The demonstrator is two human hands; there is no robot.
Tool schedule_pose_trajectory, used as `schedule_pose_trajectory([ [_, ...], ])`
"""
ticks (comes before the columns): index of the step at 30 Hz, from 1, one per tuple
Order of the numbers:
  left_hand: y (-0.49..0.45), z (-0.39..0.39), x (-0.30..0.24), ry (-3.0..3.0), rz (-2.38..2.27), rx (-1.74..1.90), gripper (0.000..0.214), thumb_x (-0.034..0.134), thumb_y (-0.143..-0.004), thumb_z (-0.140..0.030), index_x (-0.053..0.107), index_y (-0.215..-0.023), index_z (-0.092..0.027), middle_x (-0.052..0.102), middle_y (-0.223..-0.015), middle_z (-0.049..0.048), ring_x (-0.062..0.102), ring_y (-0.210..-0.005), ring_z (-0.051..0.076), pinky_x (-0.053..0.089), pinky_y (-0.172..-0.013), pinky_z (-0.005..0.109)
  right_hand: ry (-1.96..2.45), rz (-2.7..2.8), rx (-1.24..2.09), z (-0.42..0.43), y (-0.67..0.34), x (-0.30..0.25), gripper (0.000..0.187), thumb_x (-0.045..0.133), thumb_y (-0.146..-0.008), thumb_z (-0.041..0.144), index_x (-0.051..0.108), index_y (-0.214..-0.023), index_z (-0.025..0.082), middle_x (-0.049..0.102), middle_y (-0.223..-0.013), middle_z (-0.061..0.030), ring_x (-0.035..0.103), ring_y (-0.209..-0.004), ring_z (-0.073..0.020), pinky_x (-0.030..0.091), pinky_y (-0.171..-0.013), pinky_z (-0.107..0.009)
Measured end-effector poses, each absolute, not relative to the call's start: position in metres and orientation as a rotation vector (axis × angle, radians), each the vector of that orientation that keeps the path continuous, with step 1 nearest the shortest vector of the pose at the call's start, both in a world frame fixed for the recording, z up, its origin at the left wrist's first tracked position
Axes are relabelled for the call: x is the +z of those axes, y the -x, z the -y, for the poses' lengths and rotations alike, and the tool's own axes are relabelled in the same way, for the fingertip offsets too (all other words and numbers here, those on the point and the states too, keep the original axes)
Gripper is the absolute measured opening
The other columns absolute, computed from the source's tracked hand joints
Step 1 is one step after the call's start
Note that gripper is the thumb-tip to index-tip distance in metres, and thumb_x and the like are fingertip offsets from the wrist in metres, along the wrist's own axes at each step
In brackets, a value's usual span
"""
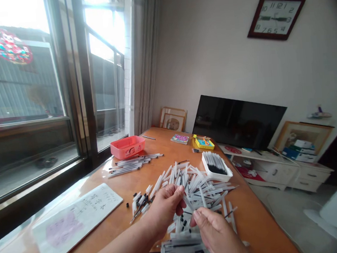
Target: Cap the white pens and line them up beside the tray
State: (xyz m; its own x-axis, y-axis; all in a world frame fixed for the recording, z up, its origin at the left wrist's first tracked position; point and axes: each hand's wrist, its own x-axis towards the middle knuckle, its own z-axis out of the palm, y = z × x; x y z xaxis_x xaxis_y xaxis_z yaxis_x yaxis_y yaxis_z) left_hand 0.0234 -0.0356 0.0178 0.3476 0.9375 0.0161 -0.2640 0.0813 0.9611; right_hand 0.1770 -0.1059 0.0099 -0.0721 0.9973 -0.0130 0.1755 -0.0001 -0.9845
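A heap of white pen barrels with black parts (pixel 197 183) lies spread over the middle of a wooden table (pixel 253 221). My left hand (pixel 166 205) hovers at the near side of the heap, its fingers pinched on one white pen barrel. My right hand (pixel 217 232) is just below and to the right, thumb and fingers closed toward the same pen; what they grip is hidden. A stack of finished-looking pens (pixel 182 251) lies under my hands at the table's near edge.
A white tray of pens (pixel 217 166) stands right of the heap. A row of pens (pixel 133 164) and a pink box (pixel 128 146) are at the left by the window. A white booklet (pixel 76 219) lies near left. A yellow box (pixel 203 142) and TV (pixel 238 120) are behind.
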Motion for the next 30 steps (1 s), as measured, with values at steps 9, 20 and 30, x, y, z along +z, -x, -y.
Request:
schedule_pose_trajectory([
  [9, -0.002, 0.006, 0.016, -0.934, -0.936, 1.292, 0.048, 0.069, -0.078, -0.062, 0.054, -0.07, -0.017, 0.056, -0.06, -0.0019, 0.043, -0.047, 0.007, 0.034, -0.05, 0.022, 1.446, 1.601, 0.701, 0.113, -0.179, 0.009, 0.048, 0.045, -0.094, 0.062, 0.058, -0.073, 0.021, 0.039, -0.057, 0.0041, 0.035, -0.055, -0.0127, 0.027, -0.053, -0.026],
  [20, -0.006, 0.011, 0.012, -0.812, -0.756, 1.135, 0.037, 0.075, -0.079, -0.045, 0.069, -0.097, -0.013, 0.066, -0.075, 0.0041, 0.058, -0.06, 0.01, 0.046, -0.06, 0.023, 1.527, 1.643, 0.638, 0.108, -0.184, 0.009, 0.042, 0.041, -0.099, 0.056, 0.044, -0.074, 0.023, 0.041, -0.063, 0.0038, 0.035, -0.058, -0.0135, 0.027, -0.054, -0.026],
  [30, -0.008, 0.018, 0.018, -0.829, -0.687, 1.104, 0.037, 0.076, -0.081, -0.037, 0.07, -0.108, -0.013, 0.071, -0.085, 0.0089, 0.064, -0.067, 0.013, 0.049, -0.068, 0.026, 1.527, 1.617, 0.568, 0.107, -0.182, 0.011, 0.043, 0.047, -0.094, 0.06, 0.051, -0.073, 0.023, 0.047, -0.058, 0.0028, 0.039, -0.054, -0.0139, 0.03, -0.053, -0.025],
])
